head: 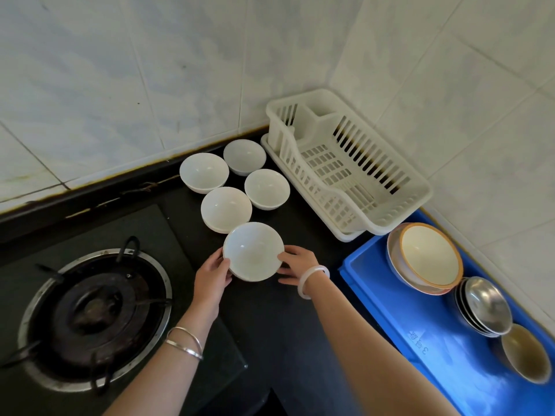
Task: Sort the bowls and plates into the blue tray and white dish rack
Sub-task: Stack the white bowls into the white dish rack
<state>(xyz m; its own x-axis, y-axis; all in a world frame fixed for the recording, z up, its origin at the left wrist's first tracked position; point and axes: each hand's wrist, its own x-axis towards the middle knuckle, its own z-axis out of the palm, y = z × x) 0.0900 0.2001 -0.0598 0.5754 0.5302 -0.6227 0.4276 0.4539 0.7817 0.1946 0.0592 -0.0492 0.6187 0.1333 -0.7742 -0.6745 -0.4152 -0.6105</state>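
Both hands hold one white bowl (253,250) over the black counter: my left hand (213,276) grips its left rim and my right hand (295,264) its right rim. Behind it stand several more white bowls (225,209) in a cluster. The white dish rack (390,187) sits in the corner with nothing in it. To the right lies the blue tray (390,298), holding stacked orange-rimmed bowls (428,258), a stack of steel bowls (486,306) and a beige bowl (525,352).
A gas burner (93,316) fills the stove top at the left. Tiled walls close off the back and right sides. A strip of dark counter (288,325) lies between stove and tray.
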